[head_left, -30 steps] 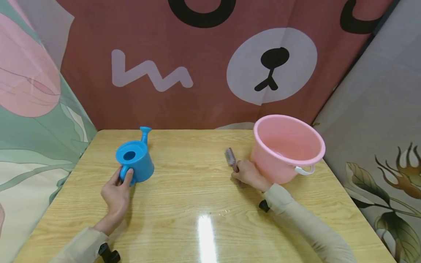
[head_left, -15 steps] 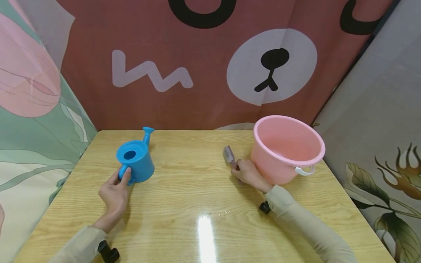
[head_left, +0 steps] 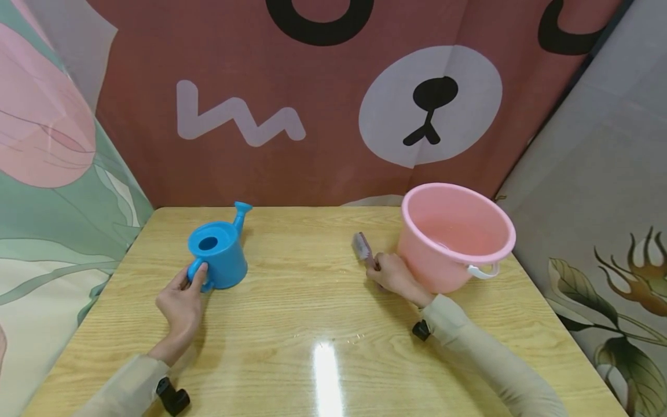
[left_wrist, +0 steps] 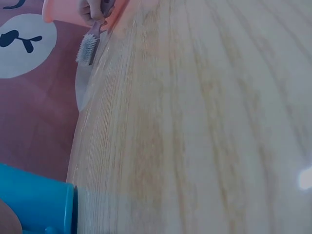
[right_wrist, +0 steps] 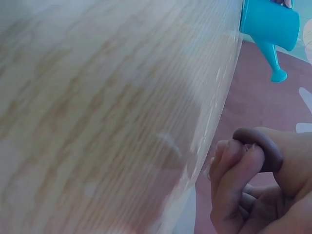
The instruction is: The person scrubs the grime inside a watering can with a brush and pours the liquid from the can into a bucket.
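On the table, a pink bucket. At left, a blue watering can, pinched by its handle in the left hand. Smallest, a brush, gripped in the right hand, beside the bucket. Maybe a bumped bucket from a sideways brush swing.

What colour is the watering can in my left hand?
Solid blue: both the watering can and its spout show best in the head view.
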`<state>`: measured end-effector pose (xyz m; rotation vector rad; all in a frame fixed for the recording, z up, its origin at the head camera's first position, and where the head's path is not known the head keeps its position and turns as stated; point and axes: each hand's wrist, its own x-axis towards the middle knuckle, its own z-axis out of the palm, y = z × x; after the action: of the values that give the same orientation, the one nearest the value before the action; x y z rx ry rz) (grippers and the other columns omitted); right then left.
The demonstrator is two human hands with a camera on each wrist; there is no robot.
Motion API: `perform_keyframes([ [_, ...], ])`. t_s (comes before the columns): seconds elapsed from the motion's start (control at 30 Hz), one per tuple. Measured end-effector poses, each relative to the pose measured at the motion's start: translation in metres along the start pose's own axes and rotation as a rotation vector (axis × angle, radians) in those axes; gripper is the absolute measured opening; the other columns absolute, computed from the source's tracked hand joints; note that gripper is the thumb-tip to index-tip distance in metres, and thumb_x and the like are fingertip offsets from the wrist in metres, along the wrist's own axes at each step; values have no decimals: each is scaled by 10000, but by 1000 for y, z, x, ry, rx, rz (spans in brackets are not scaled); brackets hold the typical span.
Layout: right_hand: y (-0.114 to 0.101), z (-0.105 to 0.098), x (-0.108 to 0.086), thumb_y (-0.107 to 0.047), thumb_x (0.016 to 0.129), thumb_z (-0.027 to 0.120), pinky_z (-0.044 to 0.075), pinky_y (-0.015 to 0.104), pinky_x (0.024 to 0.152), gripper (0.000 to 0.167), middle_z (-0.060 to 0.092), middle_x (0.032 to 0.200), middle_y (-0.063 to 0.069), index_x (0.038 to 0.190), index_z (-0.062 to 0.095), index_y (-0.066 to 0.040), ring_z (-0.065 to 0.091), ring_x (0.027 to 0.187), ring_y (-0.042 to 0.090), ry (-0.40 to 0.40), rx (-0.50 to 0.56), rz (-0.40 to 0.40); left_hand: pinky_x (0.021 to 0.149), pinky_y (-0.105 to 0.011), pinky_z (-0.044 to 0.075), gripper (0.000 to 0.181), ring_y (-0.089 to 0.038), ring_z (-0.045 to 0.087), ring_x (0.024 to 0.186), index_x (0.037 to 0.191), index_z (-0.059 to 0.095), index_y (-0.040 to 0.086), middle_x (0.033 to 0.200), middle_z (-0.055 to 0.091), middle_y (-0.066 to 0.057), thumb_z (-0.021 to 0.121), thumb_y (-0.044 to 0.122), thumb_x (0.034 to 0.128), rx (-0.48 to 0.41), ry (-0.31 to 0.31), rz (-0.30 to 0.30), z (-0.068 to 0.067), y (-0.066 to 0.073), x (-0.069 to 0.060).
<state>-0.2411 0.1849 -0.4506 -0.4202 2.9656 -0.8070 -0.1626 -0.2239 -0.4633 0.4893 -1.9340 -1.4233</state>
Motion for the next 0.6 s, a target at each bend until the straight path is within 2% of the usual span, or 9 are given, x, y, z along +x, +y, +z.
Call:
perform_keyframes([
  [0.2,-2,-1,-1,-132,873,650,427,251,382,139,570,556,-18,762,606,-60,524,425,103,16,14,-21,718,-76,497,390,118,615,798,1096,735,-51,921,699,57,740,285,899,-24,30,1,2,1,2],
  [0.27,-3,-2,-2,-139,879,653,423,249,383,138,566,553,-27,771,616,-60,518,423,98,17,11,-32,716,-72,494,394,113,615,799,1101,734,-49,915,688,79,736,291,901,-20,26,-1,2,2,2],
  [0.43,-4,-3,-4,-136,888,674,408,240,393,141,560,542,-42,781,640,-52,500,422,82,35,-3,-79,731,-77,495,403,99,618,818,1128,728,-34,1015,720,-93,726,304,909,-26,-10,2,6,6,4],
  [0.6,-5,-2,-6,-123,900,683,397,234,397,144,568,537,-35,788,649,-39,491,420,70,43,5,-131,754,-87,500,367,90,633,859,1136,726,-30,1069,714,-165,739,255,905,-61,-42,8,8,10,4],
])
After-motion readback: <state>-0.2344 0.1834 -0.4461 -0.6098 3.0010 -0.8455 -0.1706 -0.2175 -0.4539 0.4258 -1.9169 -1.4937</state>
